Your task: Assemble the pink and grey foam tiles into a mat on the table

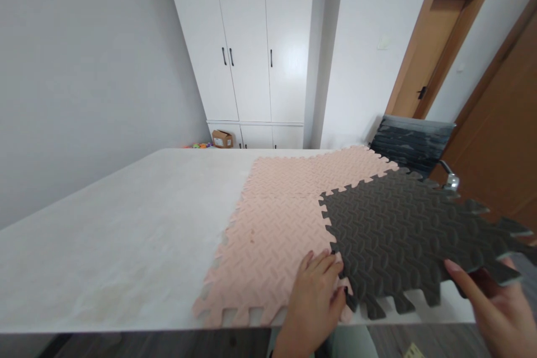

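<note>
A dark grey interlocking foam mat tile (390, 229) lies at the right, its right side raised and reaching past the table edge. My right hand (495, 307) grips its near right edge, thumb on top and fingers partly hidden underneath. Beside it, a pink foam mat tile (272, 246) rests flat on the table. Over that tile's right toothed edge lies my left hand (316, 291), its fingers flat on the pink foam next to the seam. More pink tile (327, 170) extends behind. Grey and pink teeth meet along the seam; whether all are interlocked I cannot tell.
The white table (126, 235) runs far to the left. A dark chair back (409, 142) and a shiny metal fitting (451, 179) stand past its right side. Beyond the far edge are a cardboard box (222, 139) and white cabinets (251, 39).
</note>
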The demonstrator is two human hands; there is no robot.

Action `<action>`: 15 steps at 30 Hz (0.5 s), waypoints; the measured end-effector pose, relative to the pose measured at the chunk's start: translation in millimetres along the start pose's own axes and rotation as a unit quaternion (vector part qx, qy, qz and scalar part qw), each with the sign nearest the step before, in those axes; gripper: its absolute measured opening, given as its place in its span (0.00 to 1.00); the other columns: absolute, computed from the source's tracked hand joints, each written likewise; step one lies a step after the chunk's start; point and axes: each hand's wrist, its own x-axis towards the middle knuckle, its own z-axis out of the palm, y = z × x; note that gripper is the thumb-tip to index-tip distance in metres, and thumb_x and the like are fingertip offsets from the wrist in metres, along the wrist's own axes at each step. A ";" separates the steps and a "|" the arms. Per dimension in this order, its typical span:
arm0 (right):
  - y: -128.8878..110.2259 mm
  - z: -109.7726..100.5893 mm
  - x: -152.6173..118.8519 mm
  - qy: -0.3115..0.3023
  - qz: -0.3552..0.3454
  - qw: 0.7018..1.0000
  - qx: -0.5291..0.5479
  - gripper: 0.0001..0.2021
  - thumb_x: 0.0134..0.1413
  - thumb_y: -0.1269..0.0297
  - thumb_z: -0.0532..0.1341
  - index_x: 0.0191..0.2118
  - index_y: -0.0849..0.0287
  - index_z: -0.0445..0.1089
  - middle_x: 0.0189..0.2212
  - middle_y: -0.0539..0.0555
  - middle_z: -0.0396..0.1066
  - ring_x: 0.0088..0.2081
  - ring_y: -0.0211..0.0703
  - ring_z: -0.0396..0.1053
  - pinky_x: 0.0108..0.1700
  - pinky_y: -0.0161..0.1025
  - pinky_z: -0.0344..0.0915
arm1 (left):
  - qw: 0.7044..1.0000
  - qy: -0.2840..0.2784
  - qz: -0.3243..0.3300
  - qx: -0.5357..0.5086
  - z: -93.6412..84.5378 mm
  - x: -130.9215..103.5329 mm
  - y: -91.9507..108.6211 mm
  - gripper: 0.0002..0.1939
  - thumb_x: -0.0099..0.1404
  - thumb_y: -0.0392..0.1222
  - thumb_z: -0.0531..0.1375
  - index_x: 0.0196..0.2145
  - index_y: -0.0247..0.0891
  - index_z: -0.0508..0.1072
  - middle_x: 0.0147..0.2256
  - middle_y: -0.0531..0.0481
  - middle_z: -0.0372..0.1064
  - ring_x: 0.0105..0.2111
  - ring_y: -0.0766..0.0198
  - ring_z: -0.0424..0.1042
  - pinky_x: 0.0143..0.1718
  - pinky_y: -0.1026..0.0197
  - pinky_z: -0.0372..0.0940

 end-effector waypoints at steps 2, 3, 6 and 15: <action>-4.8 -0.4 2.4 -0.005 -0.020 1.000 -0.009 0.24 0.38 0.44 0.64 0.42 0.47 0.62 0.42 0.57 0.67 0.46 0.58 0.67 0.52 0.54 0.64 | 1.000 0.003 0.003 -0.003 0.7 0.5 -1.1 0.20 0.66 0.44 0.52 0.56 0.52 0.62 0.59 0.60 0.60 0.60 0.66 0.55 0.66 0.49 0.42; -6.2 -0.8 4.0 -0.009 -0.030 0.999 -0.011 0.24 0.39 0.45 0.64 0.42 0.47 0.62 0.40 0.56 0.67 0.43 0.55 0.67 0.49 0.52 0.66 | 1.000 0.005 0.003 -0.004 1.3 0.7 -1.8 0.20 0.66 0.44 0.52 0.56 0.52 0.62 0.59 0.60 0.60 0.60 0.66 0.55 0.66 0.49 0.42; -12.3 -1.1 7.4 -0.031 -0.060 0.998 -0.008 0.22 0.41 0.47 0.65 0.41 0.48 0.60 0.33 0.52 0.65 0.35 0.47 0.67 0.39 0.44 0.69 | 1.000 0.010 -0.003 -0.004 3.7 1.3 -3.3 0.22 0.65 0.43 0.52 0.57 0.50 0.61 0.59 0.59 0.60 0.60 0.66 0.55 0.66 0.50 0.42; -60.6 24.1 -5.6 -0.092 -0.184 0.978 -0.039 0.28 0.48 0.52 0.63 0.55 0.53 0.58 0.46 0.56 0.68 0.41 0.47 0.69 0.42 0.42 0.70 | 1.000 0.021 -0.006 0.017 6.2 1.6 0.5 0.23 0.66 0.43 0.52 0.58 0.45 0.60 0.58 0.55 0.61 0.61 0.64 0.55 0.66 0.48 0.44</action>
